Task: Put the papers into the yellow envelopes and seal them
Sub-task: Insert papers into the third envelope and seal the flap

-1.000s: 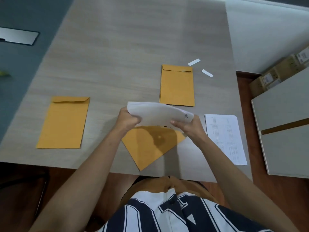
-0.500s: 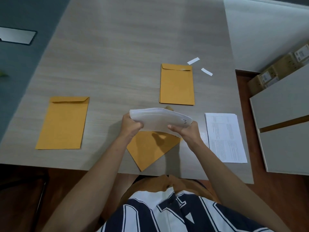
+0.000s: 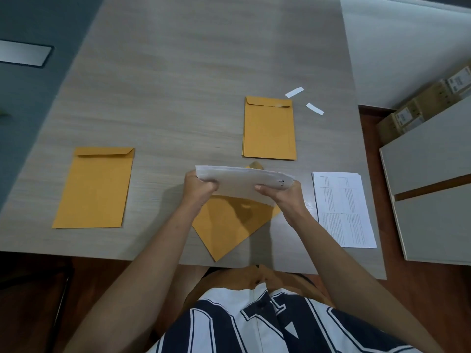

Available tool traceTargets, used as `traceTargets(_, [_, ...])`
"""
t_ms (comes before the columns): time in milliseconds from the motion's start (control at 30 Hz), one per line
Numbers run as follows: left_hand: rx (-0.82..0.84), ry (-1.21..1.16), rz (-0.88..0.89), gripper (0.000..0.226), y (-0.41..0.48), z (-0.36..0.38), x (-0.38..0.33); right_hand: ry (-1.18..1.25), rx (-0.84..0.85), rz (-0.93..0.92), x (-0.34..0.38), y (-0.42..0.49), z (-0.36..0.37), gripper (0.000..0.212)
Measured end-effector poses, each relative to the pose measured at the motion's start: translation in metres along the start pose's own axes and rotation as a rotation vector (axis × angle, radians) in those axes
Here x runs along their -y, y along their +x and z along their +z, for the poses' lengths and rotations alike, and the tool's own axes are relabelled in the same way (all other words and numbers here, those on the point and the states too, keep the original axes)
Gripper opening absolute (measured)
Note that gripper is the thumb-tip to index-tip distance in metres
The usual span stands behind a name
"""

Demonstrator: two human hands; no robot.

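I hold a folded bundle of white papers (image 3: 239, 183) above the table, my left hand (image 3: 197, 186) gripping its left end and my right hand (image 3: 283, 197) its right end. Under it lies a yellow envelope (image 3: 229, 225), turned diagonally, one corner at the table's front edge. A small stack of yellow envelopes (image 3: 269, 128) lies behind, flaps down. One more yellow envelope (image 3: 95, 187) lies flat at the left. A pile of printed papers (image 3: 342, 207) rests at the right of my right hand.
Two small white strips (image 3: 294, 92) (image 3: 314, 109) lie near the table's far right edge. A light cabinet (image 3: 430, 189) stands to the right of the wooden table (image 3: 178, 85), with cardboard boxes (image 3: 418, 108) behind it. The front edge runs close to my body.
The paper bundle has flattened and tipped more edge-on, lowering slightly toward the diagonal envelope. Both hands keep their grip on its ends.
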State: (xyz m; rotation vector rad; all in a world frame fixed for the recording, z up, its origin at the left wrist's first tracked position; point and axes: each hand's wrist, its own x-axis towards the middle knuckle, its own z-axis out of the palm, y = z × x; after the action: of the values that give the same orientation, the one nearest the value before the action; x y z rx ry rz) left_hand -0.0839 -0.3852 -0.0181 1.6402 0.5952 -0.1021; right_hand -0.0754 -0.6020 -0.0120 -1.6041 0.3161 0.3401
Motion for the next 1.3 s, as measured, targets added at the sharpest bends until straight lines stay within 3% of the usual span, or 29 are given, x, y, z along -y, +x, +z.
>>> traceTargets(233, [0.015, 0.075, -0.025, 0.033, 0.004, -0.008, 0.012, -0.104, 0.085, 0.036, -0.007, 0.005, -0.008, 0.052])
traceTargets(433, [-0.010, 0.084, -0.052, 0.033, 0.000, -0.006, 0.022, -0.127, 0.047, 0.067, -0.014, 0.003, -0.003, 0.058])
traceTargets(767, [-0.005, 0.043, -0.040, 0.031, 0.012, -0.001, 0.016, -0.184, 0.025, 0.011, 0.004, 0.008, -0.002, 0.022])
traceTargets(833, [-0.009, 0.078, -0.017, 0.043, 0.016, 0.005, 0.016, -0.198, -0.011, 0.025, 0.012, 0.011, -0.008, 0.020])
traceTargets(933, [-0.101, 0.208, -0.013, 0.067, 0.018, 0.016, 0.018, -0.246, -0.077, 0.038, 0.018, 0.019, -0.027, 0.020])
traceTargets(1067, [-0.148, 0.414, 0.091, 0.063, 0.008, 0.039, 0.021, -0.304, -0.114, 0.033, 0.024, 0.026, -0.062, 0.020])
traceTargets(1200, [-0.080, 0.662, 0.143, 0.048, -0.003, 0.067, 0.018, -0.346, -0.145, -0.005, 0.036, 0.029, -0.094, 0.017])
traceTargets(1300, [0.044, 0.974, 0.183, 0.056, -0.014, 0.089, 0.019, -0.403, -0.168, -0.031, 0.043, 0.035, -0.116, 0.018])
